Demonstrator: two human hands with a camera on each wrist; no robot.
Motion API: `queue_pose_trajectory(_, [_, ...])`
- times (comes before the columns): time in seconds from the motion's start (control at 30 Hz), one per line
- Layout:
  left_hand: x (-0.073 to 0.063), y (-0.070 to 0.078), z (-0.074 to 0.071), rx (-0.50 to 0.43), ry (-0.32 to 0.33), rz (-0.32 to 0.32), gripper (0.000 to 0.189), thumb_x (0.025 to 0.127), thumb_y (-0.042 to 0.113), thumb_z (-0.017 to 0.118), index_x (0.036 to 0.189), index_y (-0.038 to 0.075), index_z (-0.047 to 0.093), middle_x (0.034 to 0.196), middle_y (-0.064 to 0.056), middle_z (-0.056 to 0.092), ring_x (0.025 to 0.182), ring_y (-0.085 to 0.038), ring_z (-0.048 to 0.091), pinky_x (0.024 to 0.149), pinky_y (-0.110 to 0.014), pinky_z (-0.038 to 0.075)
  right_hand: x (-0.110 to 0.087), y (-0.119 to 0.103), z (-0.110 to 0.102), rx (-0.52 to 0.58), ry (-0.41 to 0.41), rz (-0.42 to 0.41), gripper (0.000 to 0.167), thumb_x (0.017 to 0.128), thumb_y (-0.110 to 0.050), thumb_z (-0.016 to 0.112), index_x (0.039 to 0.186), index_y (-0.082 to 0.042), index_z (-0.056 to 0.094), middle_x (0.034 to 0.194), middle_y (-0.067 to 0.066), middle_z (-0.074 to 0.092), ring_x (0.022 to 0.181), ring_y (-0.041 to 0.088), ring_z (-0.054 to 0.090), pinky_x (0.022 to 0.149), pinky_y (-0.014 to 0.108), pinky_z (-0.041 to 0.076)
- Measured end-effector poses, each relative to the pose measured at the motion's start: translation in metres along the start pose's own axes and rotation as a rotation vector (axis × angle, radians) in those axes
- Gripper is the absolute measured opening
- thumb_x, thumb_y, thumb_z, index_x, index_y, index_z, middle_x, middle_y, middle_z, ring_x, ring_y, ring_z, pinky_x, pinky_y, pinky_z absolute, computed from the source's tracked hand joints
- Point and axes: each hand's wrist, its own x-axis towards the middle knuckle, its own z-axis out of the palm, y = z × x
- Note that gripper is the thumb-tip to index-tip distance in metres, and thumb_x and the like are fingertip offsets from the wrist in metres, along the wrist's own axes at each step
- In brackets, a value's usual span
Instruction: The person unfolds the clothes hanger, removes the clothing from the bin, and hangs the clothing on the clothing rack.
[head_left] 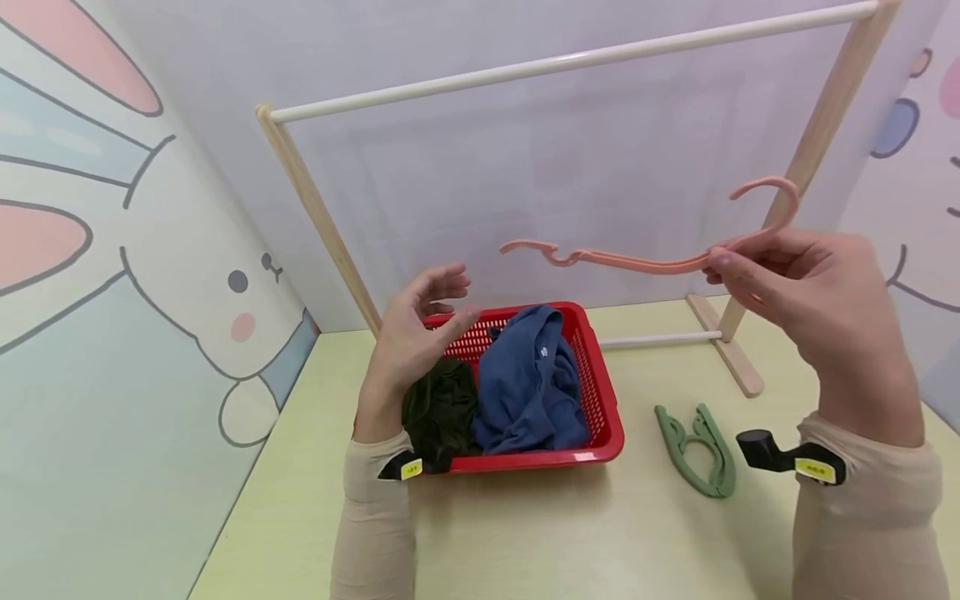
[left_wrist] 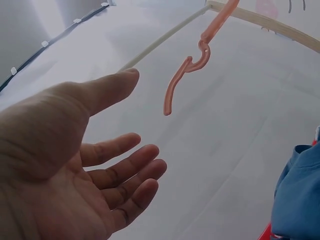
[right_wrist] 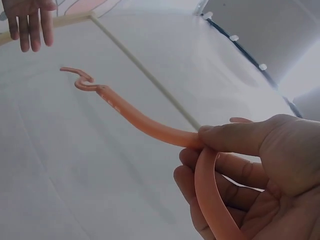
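Note:
My right hand [head_left: 817, 317] pinches a pink folding clothes hanger [head_left: 637, 264] between thumb and fingers. One arm of the hanger stretches left to a notched tip, and its hook [head_left: 787, 193] curves up above the hand. Another pink length runs down past the palm in the right wrist view. Left of the hanger's tip, my left hand [head_left: 420, 333] is raised in the air with fingers spread and slightly bent. Nothing lies in it, and a gap separates it from the pink tip [left_wrist: 170, 95] in the left wrist view.
Below the hands stands a red basket [head_left: 613, 417] with blue clothing [head_left: 525, 383] and dark green clothing [head_left: 446, 408]. A folded green hanger [head_left: 705, 458] lies right of it. Behind rises a wooden rack with a white rail [head_left: 562, 62], near the wall.

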Motion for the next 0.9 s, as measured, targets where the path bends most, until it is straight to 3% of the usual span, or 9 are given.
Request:
queue_pose_trajectory(0.13, [0.000,0.007,0.009,0.010,-0.018,0.015,0.055,0.099,0.013,0.082,0.152,0.008,0.065,0.143,-0.011,0.071,0.129,-0.032,0.068,0.106,-0.058,0.059,-0.001,-0.003,-0.001,0.213,0.030,0.039,0.032,0.094,-0.005,0.090,0.120,0.011,0.079,0.099,0.012,0.085,0.091,0.014,0.079,0.083,0.020,0.063])
queue_pose_trajectory(0.27, [-0.005,0.015,0.025,0.008,-0.084,-0.002,0.054,0.099,0.016,0.083,0.150,0.009,0.067,0.143,-0.009,0.071,0.125,-0.031,0.070,0.100,-0.055,0.063,-0.002,-0.003,0.001,0.277,0.036,0.015,0.031,0.094,-0.002,0.089,0.119,0.013,0.078,0.098,0.013,0.085,0.090,0.016,0.080,0.086,0.022,0.063])
queue_pose_trajectory(0.4, [-0.007,0.020,0.040,0.056,-0.142,0.003,0.052,0.100,0.020,0.084,0.148,0.009,0.069,0.140,-0.006,0.073,0.123,-0.022,0.069,0.104,-0.054,0.060,-0.002,-0.003,0.002,0.268,0.040,0.000,0.031,0.093,-0.003,0.090,0.118,0.012,0.079,0.097,0.012,0.085,0.088,0.015,0.081,0.085,0.022,0.064])
queue_pose_trajectory(0.57, [-0.012,0.028,0.048,0.124,-0.137,-0.006,0.050,0.099,0.024,0.084,0.145,0.010,0.071,0.139,-0.008,0.074,0.120,-0.024,0.069,0.101,-0.058,0.061,-0.003,-0.002,0.001,0.267,0.039,-0.002,0.031,0.094,-0.004,0.090,0.118,0.012,0.079,0.097,0.012,0.085,0.088,0.015,0.080,0.083,0.023,0.064])
queue_pose_trajectory(0.73, [-0.028,0.027,0.055,0.223,-0.139,-0.037,0.047,0.097,0.029,0.088,0.139,0.013,0.075,0.135,-0.005,0.077,0.120,-0.025,0.071,0.100,-0.053,0.062,-0.003,-0.002,0.001,0.236,0.035,-0.003,0.032,0.094,-0.006,0.091,0.118,0.011,0.079,0.097,0.011,0.085,0.087,0.015,0.078,0.081,0.022,0.064])
queue_pose_trajectory(0.9, [-0.044,0.020,0.067,0.292,-0.190,-0.078,0.045,0.094,0.031,0.092,0.131,0.011,0.077,0.128,-0.002,0.079,0.118,-0.022,0.074,0.100,-0.045,0.062,-0.003,-0.002,0.001,0.135,0.027,-0.008,0.032,0.095,-0.010,0.090,0.120,0.008,0.080,0.098,0.009,0.085,0.086,0.014,0.075,0.076,0.018,0.063])
